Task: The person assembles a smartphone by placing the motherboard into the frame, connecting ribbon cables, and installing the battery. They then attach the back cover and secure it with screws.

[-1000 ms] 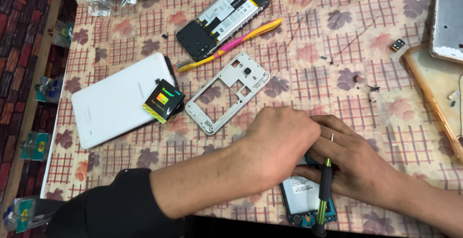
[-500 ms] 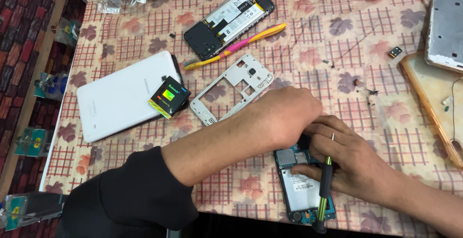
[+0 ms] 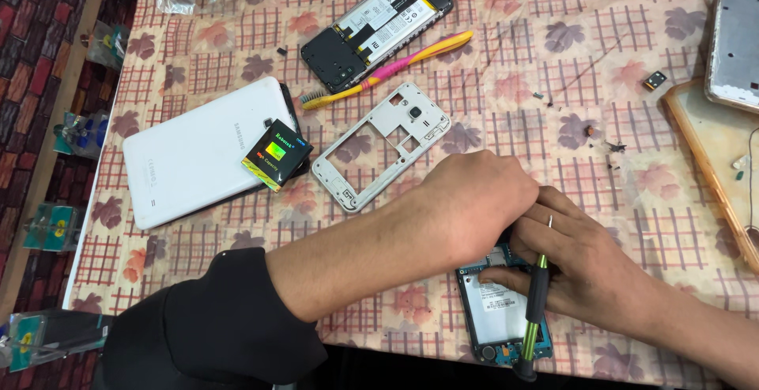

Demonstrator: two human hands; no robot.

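An opened phone [image 3: 494,320] with a blue-edged inner board and a white label lies near the table's front edge. My left hand [image 3: 474,200], on an arm in a black sleeve, curls over the phone's far end and hides its fingertips. Beside it my right hand [image 3: 589,267] rests on the phone's right side, thumb on the board. A screwdriver [image 3: 534,319] with a green and black handle is tucked between the right hand's fingers, pointing toward me.
On the checked floral tablecloth [image 3: 648,200]: a white phone frame [image 3: 353,188], a white tablet [image 3: 194,157] with a small black battery [image 3: 277,155], a yellow-pink toothbrush [image 3: 395,66], another opened phone [image 3: 375,22], loose screws [image 3: 610,147], a silver phone [image 3: 735,42].
My left hand has shifted slightly away from me, uncovering more of the opened phone. The right hand and screwdriver stay in place.
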